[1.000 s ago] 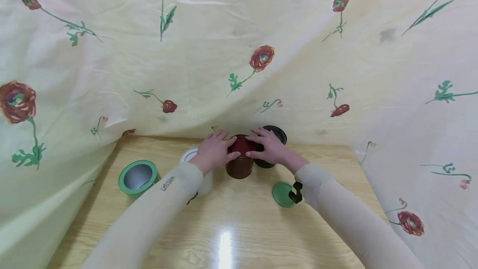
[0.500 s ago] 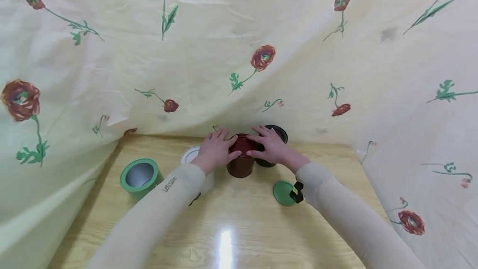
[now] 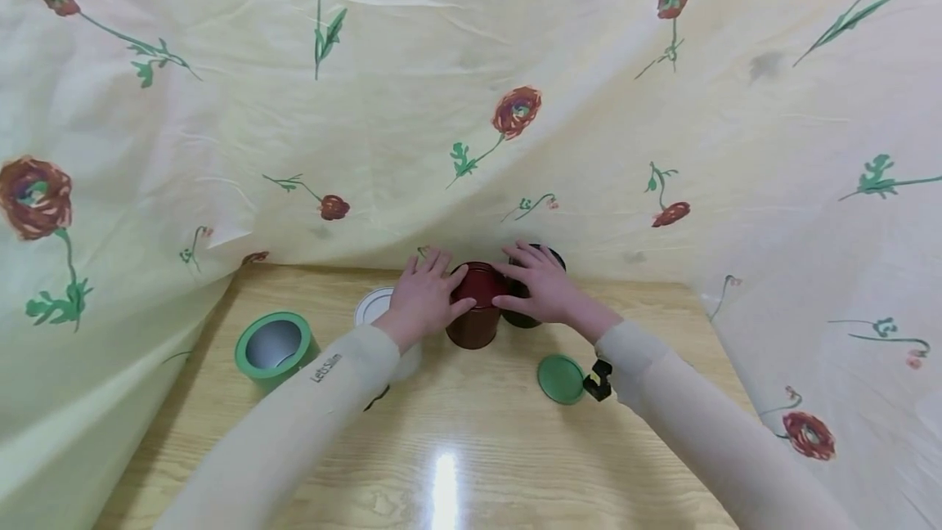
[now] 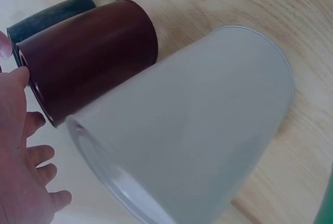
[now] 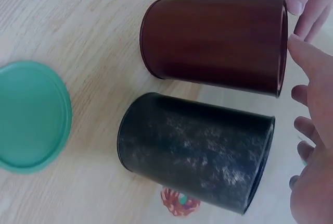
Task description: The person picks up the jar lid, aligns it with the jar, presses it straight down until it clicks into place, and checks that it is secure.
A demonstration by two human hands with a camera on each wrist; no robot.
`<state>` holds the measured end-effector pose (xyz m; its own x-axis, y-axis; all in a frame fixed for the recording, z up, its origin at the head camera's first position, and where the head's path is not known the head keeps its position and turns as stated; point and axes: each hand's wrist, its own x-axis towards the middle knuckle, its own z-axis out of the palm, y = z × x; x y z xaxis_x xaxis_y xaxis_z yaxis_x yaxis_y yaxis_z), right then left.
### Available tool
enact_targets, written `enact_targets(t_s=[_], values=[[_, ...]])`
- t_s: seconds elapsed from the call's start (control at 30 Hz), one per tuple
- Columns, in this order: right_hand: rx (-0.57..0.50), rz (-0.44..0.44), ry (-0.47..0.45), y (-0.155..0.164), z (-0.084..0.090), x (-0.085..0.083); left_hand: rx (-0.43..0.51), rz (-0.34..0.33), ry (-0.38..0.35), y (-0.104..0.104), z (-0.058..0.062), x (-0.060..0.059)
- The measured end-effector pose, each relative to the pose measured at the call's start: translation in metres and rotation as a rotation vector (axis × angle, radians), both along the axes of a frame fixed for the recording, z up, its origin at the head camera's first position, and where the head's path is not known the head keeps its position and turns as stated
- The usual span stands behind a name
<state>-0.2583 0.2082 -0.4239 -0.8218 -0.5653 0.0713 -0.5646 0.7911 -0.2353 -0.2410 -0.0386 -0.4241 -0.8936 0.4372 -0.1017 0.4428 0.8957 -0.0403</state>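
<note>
A dark red can (image 3: 472, 332) stands upright at the back middle of the table, its top dark red as well. My left hand (image 3: 423, 294) spreads over its left side, thumb and forefinger at the rim. From the other side my right hand (image 3: 546, 291) reaches in with fingers spread, its thumb at the can's rim in the right wrist view. Under the right hand a black can (image 5: 192, 146) with pale scuffs stands close beside the red one. A white can (image 4: 187, 120) sits on the left, partly covered by my left hand and sleeve in the head view.
An open green can (image 3: 274, 317) with a silvery inside stands at the left. Flat on the wooden table (image 3: 500, 448), in front of the black can, lies a round green lid (image 3: 561, 379). A flowered cloth (image 3: 412, 121) hangs behind and at both sides.
My right hand has shifted slightly right and its fingers have drawn off the red can's top toward the black can. The left hand stays nearly still, and the cans have not moved.
</note>
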Motion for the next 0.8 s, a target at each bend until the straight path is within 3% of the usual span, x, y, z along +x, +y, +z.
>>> enact_targets(t_s=[0.33,0.67,0.8], values=[[-0.023,0.004,0.019,0.021,0.017,0.011,0.004,-0.065,0.061,0.01,0.014,0.008],[-0.057,0.022,0.012,0.049,0.017,0.04,0.047,-0.185,0.134,0.025,0.008,0.028],[-0.072,0.01,0.012,0.062,0.013,0.053,0.054,-0.232,0.124,0.035,0.005,0.04]])
